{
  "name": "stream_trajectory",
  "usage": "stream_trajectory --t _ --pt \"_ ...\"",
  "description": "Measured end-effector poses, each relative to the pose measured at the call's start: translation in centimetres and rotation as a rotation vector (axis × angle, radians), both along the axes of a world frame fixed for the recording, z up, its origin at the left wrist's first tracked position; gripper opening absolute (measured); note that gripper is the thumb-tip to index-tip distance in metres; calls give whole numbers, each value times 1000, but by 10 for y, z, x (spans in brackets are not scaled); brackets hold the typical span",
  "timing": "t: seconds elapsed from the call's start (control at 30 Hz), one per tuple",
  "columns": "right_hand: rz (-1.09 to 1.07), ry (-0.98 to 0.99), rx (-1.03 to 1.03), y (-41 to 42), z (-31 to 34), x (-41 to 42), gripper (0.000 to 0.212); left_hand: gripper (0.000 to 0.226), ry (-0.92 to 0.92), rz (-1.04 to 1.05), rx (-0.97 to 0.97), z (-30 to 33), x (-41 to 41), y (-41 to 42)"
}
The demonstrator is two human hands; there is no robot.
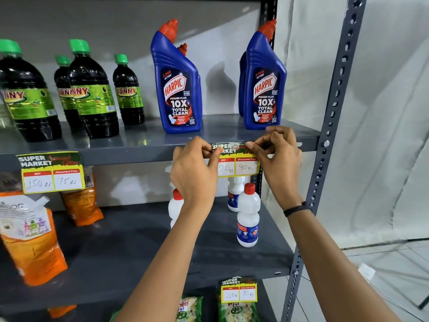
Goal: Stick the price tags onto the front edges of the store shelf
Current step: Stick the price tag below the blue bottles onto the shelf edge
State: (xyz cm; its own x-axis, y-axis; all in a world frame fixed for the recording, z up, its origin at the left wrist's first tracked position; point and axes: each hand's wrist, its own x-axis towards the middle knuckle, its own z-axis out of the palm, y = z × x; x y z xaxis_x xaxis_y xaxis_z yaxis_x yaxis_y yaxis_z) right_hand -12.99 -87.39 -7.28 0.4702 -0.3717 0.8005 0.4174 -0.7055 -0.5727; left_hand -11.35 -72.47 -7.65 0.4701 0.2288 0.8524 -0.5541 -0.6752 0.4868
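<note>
On the shelf edges (139,156), three price tags (238,160), two hands (193,173).

2 blue bottles (177,89) crowding shelf edge (130,156), gap between

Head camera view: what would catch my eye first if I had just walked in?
Probably the two hands, left hand and right hand, pressing a yellow price tag against the upper shelf's front edge. Just above stand two blue Harpic bottles, with dark green-capped bottles further left.
</note>
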Motion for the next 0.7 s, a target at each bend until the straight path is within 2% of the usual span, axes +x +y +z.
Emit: stream_trajectory --t 0.13,0.3,0.57,0.7 --pt "-60 -20 -38 1 0 2 17 25 -62 121 123 1 3 -7" --pt "-80 -36 -35 1 -1 4 18 20 -80 22 258 6 11 -16" --pt "-130 -50 -57 2 -4 8 18 16 -163 85 279 1 22 -22" --pt "-156 -43 -65 3 -4 8 18 14 -148 81 298 3 18 -22"
